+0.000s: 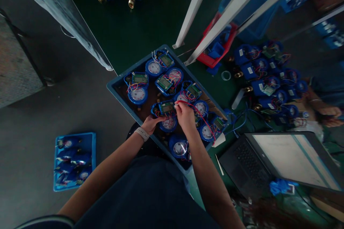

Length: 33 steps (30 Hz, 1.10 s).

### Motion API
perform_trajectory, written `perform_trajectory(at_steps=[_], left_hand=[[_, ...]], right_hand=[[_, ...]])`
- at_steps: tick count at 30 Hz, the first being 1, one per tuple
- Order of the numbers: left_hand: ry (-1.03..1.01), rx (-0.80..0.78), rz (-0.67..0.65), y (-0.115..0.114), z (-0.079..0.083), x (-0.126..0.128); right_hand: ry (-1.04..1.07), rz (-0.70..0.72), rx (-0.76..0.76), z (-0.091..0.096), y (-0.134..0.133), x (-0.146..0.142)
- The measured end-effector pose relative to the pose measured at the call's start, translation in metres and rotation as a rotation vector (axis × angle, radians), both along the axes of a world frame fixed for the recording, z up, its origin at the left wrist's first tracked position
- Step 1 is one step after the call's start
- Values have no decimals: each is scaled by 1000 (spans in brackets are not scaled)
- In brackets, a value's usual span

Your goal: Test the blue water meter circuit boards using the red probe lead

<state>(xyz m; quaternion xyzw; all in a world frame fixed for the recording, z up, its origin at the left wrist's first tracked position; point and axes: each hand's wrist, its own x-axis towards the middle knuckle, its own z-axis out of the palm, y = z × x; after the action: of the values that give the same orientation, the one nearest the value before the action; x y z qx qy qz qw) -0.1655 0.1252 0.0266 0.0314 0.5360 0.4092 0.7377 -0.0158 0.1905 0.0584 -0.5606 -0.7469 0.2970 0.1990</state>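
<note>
Several blue water meters with round white dials, small green circuit boards and loose coloured wires lie in a blue crate (122,94). Near its front edge my left hand (151,124) grips the side of one water meter (167,106), thumb towards its wires. My right hand (185,115) is closed in a pinch at the right end of that meter's board, on the tip of a red cable (197,109). From my fingers the cable arcs right and down across neighbouring meters to the crate's right side. What the tip touches is hidden by my fingers.
The crate rests on a green table (129,32) with white posts (196,7). To the right are an open laptop (249,157), a red bin (215,55), grouped meters (266,75) and another person's hands (326,111). A second blue crate (94,150) of meters sits on the floor.
</note>
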Motion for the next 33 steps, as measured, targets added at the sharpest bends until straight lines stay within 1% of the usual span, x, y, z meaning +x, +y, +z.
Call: perform_trajectory(at_steps=[8, 18, 25, 33], left_hand=[[-15, -23, 3, 1, 5, -1], [-11, -50, 9, 1, 6, -1], [-12, -64, -8, 1, 4, -1], [-24, -50, 19, 2, 8, 0]], right_hand=[[-93, -17, -22, -1, -5, -6], [-124, -19, -32, 1, -4, -7], [-91, -31, -39, -1, -4, -6], [14, -33, -78, -2, 2, 4]])
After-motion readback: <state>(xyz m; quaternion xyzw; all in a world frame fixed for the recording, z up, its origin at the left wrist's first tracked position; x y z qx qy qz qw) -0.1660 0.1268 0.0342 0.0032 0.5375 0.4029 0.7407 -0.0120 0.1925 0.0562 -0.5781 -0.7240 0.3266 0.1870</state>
